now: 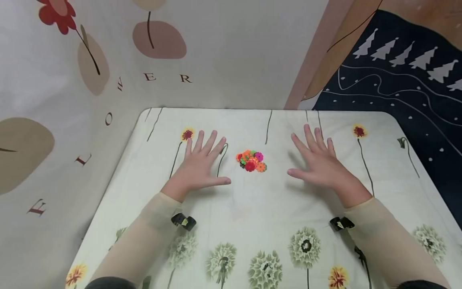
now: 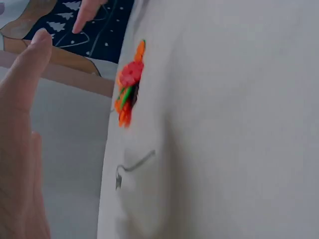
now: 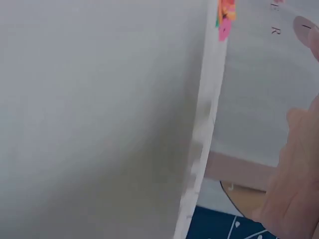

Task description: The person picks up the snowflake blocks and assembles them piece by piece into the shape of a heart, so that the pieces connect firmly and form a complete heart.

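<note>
A small heap of bright flower-shaped pieces point(image 1: 251, 160) in orange, red, green and pink lies on the white flower-print cloth, midway between the hands. To the left of the heap, my left hand point(image 1: 202, 164) hovers with fingers spread and holds nothing. My right hand point(image 1: 317, 162) is spread likewise on the other side, with its shadow on the cloth below. Neither hand touches the pieces. In the left wrist view the heap point(image 2: 130, 82) appears beyond the thumb point(image 2: 25, 74); the right wrist view catches only part of the heap point(image 3: 227, 17) at its top edge.
The table point(image 1: 252, 208) has rounded far corners and a cloth printed with dandelions and stems. A pale wall hanging point(image 1: 231, 52) with printed letters rises behind it. Dark fabric with white trees point(image 1: 408, 80) hangs at the right. Black straps point(image 1: 183, 221) sit at both wrists.
</note>
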The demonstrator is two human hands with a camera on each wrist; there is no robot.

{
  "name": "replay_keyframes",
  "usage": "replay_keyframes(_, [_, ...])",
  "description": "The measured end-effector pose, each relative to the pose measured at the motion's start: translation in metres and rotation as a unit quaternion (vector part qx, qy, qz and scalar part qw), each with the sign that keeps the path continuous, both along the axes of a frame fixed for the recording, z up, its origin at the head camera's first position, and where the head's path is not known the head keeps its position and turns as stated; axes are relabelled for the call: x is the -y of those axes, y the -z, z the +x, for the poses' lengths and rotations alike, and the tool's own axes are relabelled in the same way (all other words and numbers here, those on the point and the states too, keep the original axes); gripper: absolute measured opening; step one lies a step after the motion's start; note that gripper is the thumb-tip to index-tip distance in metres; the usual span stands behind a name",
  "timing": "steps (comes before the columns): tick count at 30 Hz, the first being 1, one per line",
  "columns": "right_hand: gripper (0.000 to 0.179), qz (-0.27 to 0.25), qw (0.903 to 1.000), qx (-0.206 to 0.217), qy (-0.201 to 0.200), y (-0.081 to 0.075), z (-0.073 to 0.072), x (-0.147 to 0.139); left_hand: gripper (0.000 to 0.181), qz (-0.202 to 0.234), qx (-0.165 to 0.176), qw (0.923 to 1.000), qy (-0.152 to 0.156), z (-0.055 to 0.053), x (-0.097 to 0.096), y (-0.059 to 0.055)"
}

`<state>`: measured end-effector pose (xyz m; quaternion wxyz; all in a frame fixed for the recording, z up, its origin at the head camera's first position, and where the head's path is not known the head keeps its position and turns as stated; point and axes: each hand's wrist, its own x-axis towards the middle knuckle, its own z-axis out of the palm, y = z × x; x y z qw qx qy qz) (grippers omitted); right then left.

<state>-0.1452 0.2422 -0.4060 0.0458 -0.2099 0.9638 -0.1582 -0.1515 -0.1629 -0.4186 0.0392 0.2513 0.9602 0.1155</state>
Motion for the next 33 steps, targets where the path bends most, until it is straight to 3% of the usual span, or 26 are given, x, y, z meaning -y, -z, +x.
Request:
replay_keyframes(2, [0.102, -0.019, 0.9998, 0.004, 0.004, 0.003, -0.001, 0.006, 0.113, 0.054, 0.019, 0.9981, -0.023, -0.001, -0.009, 0.003])
replay_keyframes(4, [0.099, -0.045, 0.9989, 0.011, 0.011, 0.007, -0.003, 0.014, 0.100, 0.124, 0.040, 0.9901, -0.052, -0.001, -0.020, 0.007])
replay_keyframes(9, [0.080, -0.136, 0.9900, 0.024, 0.029, 0.023, -0.003, 0.034, 0.062, 0.275, 0.070, 0.9536, -0.102, -0.002, -0.046, 0.020])
replay_keyframes(13, [0.061, -0.216, 0.9737, 0.036, 0.062, 0.033, -0.001, 0.047, 0.046, 0.331, 0.093, 0.9299, -0.130, -0.002, -0.065, 0.033])
replay_keyframes(15, [0.053, -0.255, 0.9613, 0.053, 0.091, 0.037, -0.001, 0.053, 0.040, 0.347, 0.096, 0.9219, -0.144, -0.001, -0.073, 0.039])
replay_keyframes(17, [0.046, -0.284, 0.9487, 0.069, 0.121, 0.041, -0.001, 0.060, 0.035, 0.352, 0.091, 0.9188, -0.154, 0.001, -0.078, 0.044])
replay_keyframes(21, [0.034, -0.322, 0.9276, 0.087, 0.167, 0.049, -0.001, 0.073, 0.030, 0.335, 0.069, 0.9274, -0.153, 0.002, -0.085, 0.051])
replay_keyframes(25, [0.024, -0.330, 0.9245, 0.069, 0.179, 0.058, -0.004, 0.085, 0.032, 0.276, 0.039, 0.9499, -0.141, 0.001, -0.088, 0.056])
replay_keyframes(29, [0.021, -0.306, 0.9341, 0.045, 0.178, 0.064, -0.004, 0.093, 0.035, 0.198, 0.007, 0.9708, -0.135, 0.004, -0.092, 0.057])
replay_keyframes(33, [0.027, -0.257, 0.9555, 0.008, 0.144, 0.066, -0.003, 0.097, 0.033, 0.173, -0.024, 0.9755, -0.134, 0.007, -0.095, 0.059])
